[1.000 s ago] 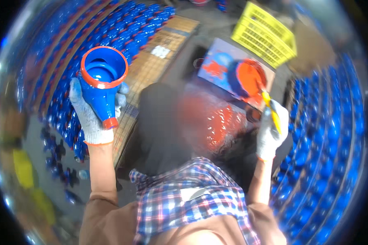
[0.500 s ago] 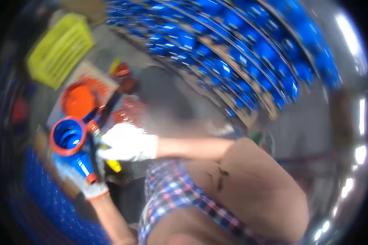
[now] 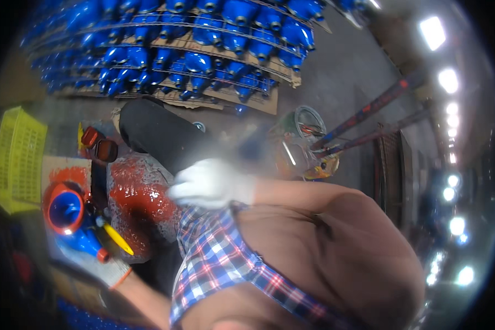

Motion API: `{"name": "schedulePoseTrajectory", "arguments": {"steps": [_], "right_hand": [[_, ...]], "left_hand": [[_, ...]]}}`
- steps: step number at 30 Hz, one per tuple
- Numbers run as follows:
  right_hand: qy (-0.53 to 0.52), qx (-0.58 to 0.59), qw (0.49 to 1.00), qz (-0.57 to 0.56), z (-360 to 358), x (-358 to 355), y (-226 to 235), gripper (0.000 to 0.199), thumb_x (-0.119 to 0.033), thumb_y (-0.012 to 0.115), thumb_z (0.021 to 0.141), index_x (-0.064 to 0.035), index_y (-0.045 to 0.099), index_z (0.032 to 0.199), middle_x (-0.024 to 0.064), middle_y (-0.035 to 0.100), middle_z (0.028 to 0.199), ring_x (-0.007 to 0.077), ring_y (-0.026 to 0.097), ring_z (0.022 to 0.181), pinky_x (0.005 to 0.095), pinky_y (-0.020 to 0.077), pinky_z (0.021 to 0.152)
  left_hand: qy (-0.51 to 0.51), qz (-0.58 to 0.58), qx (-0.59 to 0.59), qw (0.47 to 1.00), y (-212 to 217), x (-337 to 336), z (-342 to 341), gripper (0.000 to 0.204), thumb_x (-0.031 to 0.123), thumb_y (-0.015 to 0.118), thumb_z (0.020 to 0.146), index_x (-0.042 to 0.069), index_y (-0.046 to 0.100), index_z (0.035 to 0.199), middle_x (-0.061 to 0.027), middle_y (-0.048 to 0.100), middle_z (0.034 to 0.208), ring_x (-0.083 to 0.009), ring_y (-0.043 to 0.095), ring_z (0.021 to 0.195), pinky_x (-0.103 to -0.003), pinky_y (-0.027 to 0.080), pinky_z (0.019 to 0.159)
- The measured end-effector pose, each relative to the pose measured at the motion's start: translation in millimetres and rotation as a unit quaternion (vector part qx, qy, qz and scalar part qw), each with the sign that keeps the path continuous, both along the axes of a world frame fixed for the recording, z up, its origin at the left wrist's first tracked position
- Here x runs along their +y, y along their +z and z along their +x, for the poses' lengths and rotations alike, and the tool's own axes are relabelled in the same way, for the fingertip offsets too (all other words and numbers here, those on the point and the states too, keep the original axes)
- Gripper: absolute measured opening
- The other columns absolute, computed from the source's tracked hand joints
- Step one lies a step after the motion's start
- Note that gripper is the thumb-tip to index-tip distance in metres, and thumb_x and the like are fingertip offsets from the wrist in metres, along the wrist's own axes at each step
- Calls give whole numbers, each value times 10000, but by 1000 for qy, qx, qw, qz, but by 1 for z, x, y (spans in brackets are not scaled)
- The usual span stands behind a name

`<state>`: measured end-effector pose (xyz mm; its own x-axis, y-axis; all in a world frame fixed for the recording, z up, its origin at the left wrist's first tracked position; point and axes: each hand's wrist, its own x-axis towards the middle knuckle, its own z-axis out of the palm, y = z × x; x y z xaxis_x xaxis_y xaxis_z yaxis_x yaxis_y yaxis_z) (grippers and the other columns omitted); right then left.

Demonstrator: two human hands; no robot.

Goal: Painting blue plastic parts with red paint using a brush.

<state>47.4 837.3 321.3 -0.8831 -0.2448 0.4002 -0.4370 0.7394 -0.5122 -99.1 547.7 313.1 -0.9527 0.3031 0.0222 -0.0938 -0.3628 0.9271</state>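
Observation:
My left hand (image 3: 96, 263), in a pale glove with an orange cuff, holds a blue funnel-shaped part (image 3: 88, 234) from below. The part's wide round mouth has a red rim and faces up; its narrow end has a red tip. A yellow handle (image 3: 118, 239) sticks out beside it, apart from my right hand; what it belongs to is partly hidden. My white-gloved right hand (image 3: 209, 184) is over my lap, its fingers loosely bent and somewhat blurred, with nothing visible in them. Behind the part shows an orange-red round surface (image 3: 52, 192), mostly covered.
Wire racks (image 3: 165, 33) full of blue parts stand ahead. A yellow basket (image 3: 22, 159) is at left, near paint-smeared cardboard (image 3: 66, 165). Red-brown containers (image 3: 99, 146) and a red-splattered surface (image 3: 137, 192) lie by my leg. At right stands a can (image 3: 308, 124) beside dark poles (image 3: 368, 113).
My right hand has moved right, away from the blue part and the yellow handle. The view has swung to the right. My left hand still holds the part.

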Motion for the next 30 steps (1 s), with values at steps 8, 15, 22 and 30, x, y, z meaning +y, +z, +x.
{"name": "schedulePoseTrajectory", "arguments": {"steps": [8,15,22,30], "right_hand": [[-614,-155,772,57,287,85,21,211,-181,516,908,-30,601,1028,160,603,882,286,612,779,414,473,751],[-685,-143,541,-467,333,206,-24,209,-252,577,908,-88,614,1033,-6,538,759,73,495,585,224,363,464],[-654,15,613,-443,307,249,-60,241,-138,585,898,-18,575,1107,35,618,872,121,559,650,274,451,541],[-735,253,578,247,335,301,106,298,-157,429,930,-42,589,707,38,531,591,148,502,535,312,432,552]], "left_hand": [[-99,93,-58,989,0,13,-22,443,353,434,948,31,511,1243,-164,594,1156,-303,599,990,-425,505,839],[-148,170,-135,965,-3,6,-19,580,507,434,900,78,497,1286,-146,600,1181,-330,590,1042,-484,492,846],[-109,163,-156,968,13,20,-1,578,519,475,882,80,504,1257,-158,611,1121,-288,619,870,-459,516,751],[-3,143,-165,976,-7,7,-19,646,542,499,839,71,470,1281,-185,591,1120,-295,599,761,-469,482,762]]}}
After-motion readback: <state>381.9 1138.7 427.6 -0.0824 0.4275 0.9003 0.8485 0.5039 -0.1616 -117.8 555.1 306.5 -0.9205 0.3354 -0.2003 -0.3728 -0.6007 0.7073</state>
